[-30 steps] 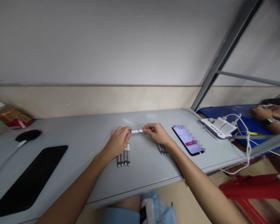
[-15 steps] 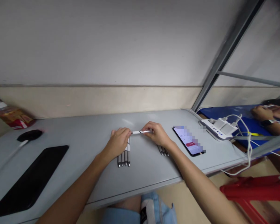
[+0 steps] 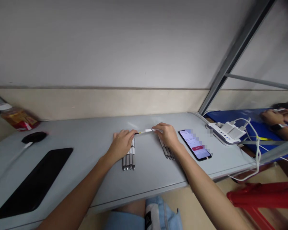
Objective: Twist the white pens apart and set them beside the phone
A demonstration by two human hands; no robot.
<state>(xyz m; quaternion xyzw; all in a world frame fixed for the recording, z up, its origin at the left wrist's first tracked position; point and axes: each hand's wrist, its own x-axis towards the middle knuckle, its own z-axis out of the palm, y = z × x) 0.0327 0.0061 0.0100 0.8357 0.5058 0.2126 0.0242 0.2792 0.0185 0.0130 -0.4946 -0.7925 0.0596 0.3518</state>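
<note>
A pen spans the gap between my hands above the grey desk, lying nearly level. My left hand pinches its left end, where a thin, darker stretch like a refill shows beside the fingertips. The white barrel part on the right is in the closed fingers of my right hand. Below my left hand lies a row of several white pens with grey grips, their upper ends partly hidden by the hand. Another group of pens lies under my right hand and wrist, mostly covered.
A lit phone lies right of my right hand, beside a white power strip with plugs and cables. On the left are a black mat, a black round pad and a bottle. Another person's hands show far right.
My hands have moved slightly apart, the right one up and to the right. A thin section of the pen now shows between the left fingers and the white barrel.
</note>
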